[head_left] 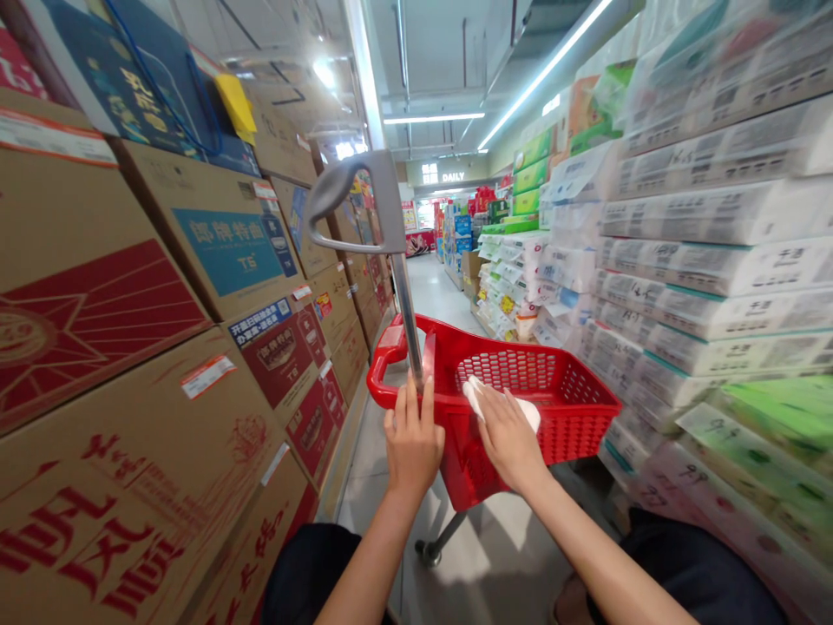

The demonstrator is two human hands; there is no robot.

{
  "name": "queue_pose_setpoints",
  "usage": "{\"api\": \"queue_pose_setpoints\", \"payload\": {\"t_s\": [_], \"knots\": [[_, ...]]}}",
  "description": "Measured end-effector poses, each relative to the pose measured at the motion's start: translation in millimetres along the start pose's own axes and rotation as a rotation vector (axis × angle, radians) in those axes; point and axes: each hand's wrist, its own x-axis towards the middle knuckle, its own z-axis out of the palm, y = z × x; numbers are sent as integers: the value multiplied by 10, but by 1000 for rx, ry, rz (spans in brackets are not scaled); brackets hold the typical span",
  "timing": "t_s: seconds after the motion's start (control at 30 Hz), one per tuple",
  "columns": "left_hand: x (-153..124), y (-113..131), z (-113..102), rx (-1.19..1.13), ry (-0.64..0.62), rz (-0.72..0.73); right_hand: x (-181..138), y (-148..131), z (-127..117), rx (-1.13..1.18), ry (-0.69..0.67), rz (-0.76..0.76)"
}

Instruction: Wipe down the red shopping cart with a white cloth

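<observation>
A red plastic shopping basket (579,425) with perforated walls stands tilted in front of me, on a dark leg with a wheel at the floor. A metal pole (409,321) rises at its left end, topped by a grey loop handle (390,204). My left hand (413,438) rests at the basket's near left edge beside the pole, its fingers stretched out and slightly apart. Under my right hand (511,438) is a folded white cloth (528,414), held against the basket's near rim. The palm hides part of the cloth.
Stacked cardboard cartons (117,469) line the left side closely. White packs of tissue paper (709,252) are piled high on the right, with green packs (781,417) lower down. Between them a pale tiled aisle (426,286) runs ahead. My dark-clothed knees flank the basket.
</observation>
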Motion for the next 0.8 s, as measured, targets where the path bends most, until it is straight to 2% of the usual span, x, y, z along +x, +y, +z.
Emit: {"api": "queue_pose_setpoints", "payload": {"t_s": [0.13,0.23,0.37,0.57,0.67,0.8], "knots": [[-9,12,15,20,-7,6,191,-373,160,106,49,-88],[-1,-24,6,34,-14,18,258,-511,241,171,75,-145],[17,-59,-25,19,-50,8,164,-345,170,219,13,-153],[27,-6,-36,-9,-32,-20,-59,62,27,133,1,-7],[24,33,-7,-20,-22,-30,-20,-5,46,117,11,15],[22,40,26,-14,-27,-30,146,-325,125,212,15,-60]]}}
